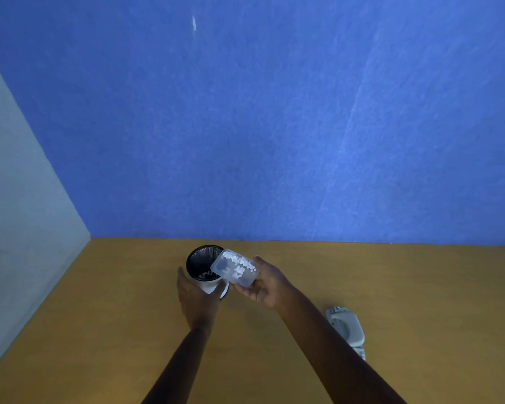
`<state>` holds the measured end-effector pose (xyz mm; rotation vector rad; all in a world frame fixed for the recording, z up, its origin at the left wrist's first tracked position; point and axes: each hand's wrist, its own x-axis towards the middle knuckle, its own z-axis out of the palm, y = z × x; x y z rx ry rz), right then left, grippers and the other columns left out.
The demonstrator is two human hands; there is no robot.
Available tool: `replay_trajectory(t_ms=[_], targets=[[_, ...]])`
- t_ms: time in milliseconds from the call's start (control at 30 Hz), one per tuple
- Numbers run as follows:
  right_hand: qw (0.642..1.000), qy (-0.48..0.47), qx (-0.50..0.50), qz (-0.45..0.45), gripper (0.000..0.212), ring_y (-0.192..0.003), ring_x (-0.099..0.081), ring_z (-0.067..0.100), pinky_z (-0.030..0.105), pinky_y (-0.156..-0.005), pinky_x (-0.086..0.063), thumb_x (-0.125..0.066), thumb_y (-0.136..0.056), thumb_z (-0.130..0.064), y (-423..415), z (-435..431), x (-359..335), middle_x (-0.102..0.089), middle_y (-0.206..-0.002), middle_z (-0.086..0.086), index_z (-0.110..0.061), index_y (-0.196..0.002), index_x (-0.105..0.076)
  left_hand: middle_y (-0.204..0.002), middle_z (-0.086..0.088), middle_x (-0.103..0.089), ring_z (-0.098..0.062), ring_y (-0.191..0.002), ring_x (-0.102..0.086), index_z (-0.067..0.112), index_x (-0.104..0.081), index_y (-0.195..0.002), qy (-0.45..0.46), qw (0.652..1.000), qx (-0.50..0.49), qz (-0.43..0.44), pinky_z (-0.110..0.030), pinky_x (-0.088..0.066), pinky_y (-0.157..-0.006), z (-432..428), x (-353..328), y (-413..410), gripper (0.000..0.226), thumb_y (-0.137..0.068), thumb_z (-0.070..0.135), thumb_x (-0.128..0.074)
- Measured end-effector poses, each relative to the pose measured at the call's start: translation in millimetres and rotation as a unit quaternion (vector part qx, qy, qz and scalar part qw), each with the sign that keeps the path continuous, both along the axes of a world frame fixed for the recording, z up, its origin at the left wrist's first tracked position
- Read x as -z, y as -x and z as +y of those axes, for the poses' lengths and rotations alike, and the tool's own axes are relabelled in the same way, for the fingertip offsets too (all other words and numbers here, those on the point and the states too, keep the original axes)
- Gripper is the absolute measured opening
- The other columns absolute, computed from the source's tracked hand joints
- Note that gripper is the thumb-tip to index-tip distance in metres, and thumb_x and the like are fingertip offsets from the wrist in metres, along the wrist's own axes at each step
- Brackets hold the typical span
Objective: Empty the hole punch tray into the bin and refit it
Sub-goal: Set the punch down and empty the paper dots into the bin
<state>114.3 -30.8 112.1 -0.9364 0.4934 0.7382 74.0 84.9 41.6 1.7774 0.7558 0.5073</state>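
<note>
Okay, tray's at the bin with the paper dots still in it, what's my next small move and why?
Probably tip the tray further over the bin. Most paper dots sit in the tray, only a few lie in the bin; your right hand holds it at the rim while your left hand steadies the bin.

There are two bare hands, the left hand [197,298] and the right hand [267,287], one clear plastic tray [235,268] with many small white paper discs, one black mesh bin [202,265], and one grey hole punch [346,326].
</note>
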Motion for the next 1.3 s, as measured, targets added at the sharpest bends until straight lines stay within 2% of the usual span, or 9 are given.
replay_trajectory(t_ms=[100,200,367,567,900,1033,1167,1233,1300], targets=[[1.0,0.021,-0.015,-0.002,0.03,-0.091,-0.062,0.041,0.028,-0.031,-0.051,-0.044,-0.096,-0.03,-4.7,9.4,0.9,-0.055,-0.106,0.023,-0.001,-0.092,-0.051,-0.138,-0.025,-0.046,-0.04,-0.128,-0.043,-0.006,-0.033,-0.136,-0.019,1.0,0.012,-0.005,-0.054,-0.04,-0.103,3.4,2.9,-5.9,0.095,-0.059,0.01,-0.086],[0.999,0.046,-0.026,-0.001,0.028,-0.12,-0.052,0.045,0.029,-0.031,-0.052,-0.045,-0.096,-0.027,-9.6,18.0,-2.3,-0.058,-0.092,0.019,-0.005,-0.079,-0.05,-0.135,-0.024,-0.05,-0.04,-0.126,-0.046,-0.006,-0.035,-0.135,-0.024,0.999,0.015,-0.015,-0.054,-0.042,-0.1,5.8,5.1,-8.9,0.094,-0.057,0.01,-0.086],[0.989,0.121,-0.082,-0.026,0.021,-0.119,-0.055,0.042,0.034,-0.04,-0.056,-0.043,-0.096,-0.024,-25.3,27.3,-8.6,-0.055,-0.082,0.014,-0.004,-0.093,-0.05,-0.138,-0.02,-0.049,-0.036,-0.128,-0.046,-0.001,-0.032,-0.139,-0.025,0.999,0.007,-0.036,-0.051,-0.041,-0.104,4.6,5.9,-10.3,0.099,-0.058,0.012,-0.086],[0.96,0.218,-0.157,-0.079,0.044,-0.111,-0.06,0.046,0.044,-0.082,-0.056,-0.044,-0.094,-0.021,-45.1,36.8,-19.7,-0.043,-0.14,0.016,-0.008,-0.136,-0.037,-0.13,-0.016,-0.056,-0.032,-0.12,-0.053,0.002,-0.04,-0.133,-0.036,0.998,-0.012,-0.042,-0.043,-0.045,-0.1,4.1,6.4,-9.9,0.09,-0.056,0.012,-0.086],[0.899,0.348,-0.231,-0.133,0.038,-0.102,-0.067,0.042,0.043,-0.084,-0.058,-0.046,-0.09,-0.018,-51.8,59.2,-28.8,-0.059,-0.124,0.021,-0.002,-0.124,-0.049,-0.128,-0.018,-0.058,-0.034,-0.12,-0.054,0.0,-0.044,-0.131,-0.064,0.998,-0.015,-0.025,-0.045,-0.044,-0.101,3.5,5.1,-8.3,0.089,-0.055,0.016,-0.087],[0.864,0.404,-0.239,-0.18,0.024,-0.1,-0.067,0.043,0.044,-0.086,-0.057,-0.045,-0.089,-0.016,-46.0,66.4,-31.8,-0.052,-0.079,0.011,-0.001,-0.106,-0.052,-0.128,-0.019,-0.058,-0.034,-0.121,-0.052,0.0,-0.043,-0.132,-0.068,0.997,-0.017,-0.016,-0.044,-0.042,-0.103,3.4,5.0,-7.7,0.089,-0.056,0.017,-0.087],[0.819,0.456,-0.239,-0.252,0.032,-0.113,-0.06,0.039,0.041,-0.096,-0.052,-0.044,-0.09,-0.024,-42.3,72.1,-27.7,-0.047,-0.078,0.009,0.001,-0.106,-0.056,-0.131,-0.018,-0.056,-0.034,-0.123,-0.051,0.0,-0.042,-0.133,-0.071,0.997,-0.014,-0.008,-0.045,-0.04,-0.104,3.9,4.5,-7.3,0.091,-0.057,0.02,-0.087],[0.813,0.462,-0.239,-0.264,0.025,-0.113,-0.06,0.038,0.033,-0.08,-0.054,-0.043,-0.09,-0.026,-41.4,73.5,-25.0,-0.041,-0.067,0.005,-0.002,-0.087,-0.05,-0.131,-0.018,-0.056,-0.034,-0.123,-0.051,0.0,-0.042,-0.133,-0.069,0.997,-0.014,-0.008,-0.046,-0.04,-0.104,4.0,4.0,-7.0,0.091,-0.057,0.02,-0.087],[0.807,0.467,-0.24,-0.27,0.029,-0.11,-0.062,0.038,0.027,-0.059,-0.043,-0.043,-0.09,-0.027,-41.1,73.3,-22.9,-0.043,-0.066,0.005,-0.005,-0.072,-0.047,-0.132,-0.018,-0.055,-0.034,-0.124,-0.05,0.0,-0.042,-0.134,-0.07,0.997,-0.012,-0.006,-0.046,-0.04,-0.105,4.0,3.6,-6.5,0.091,-0.057,0.02,-0.087]])
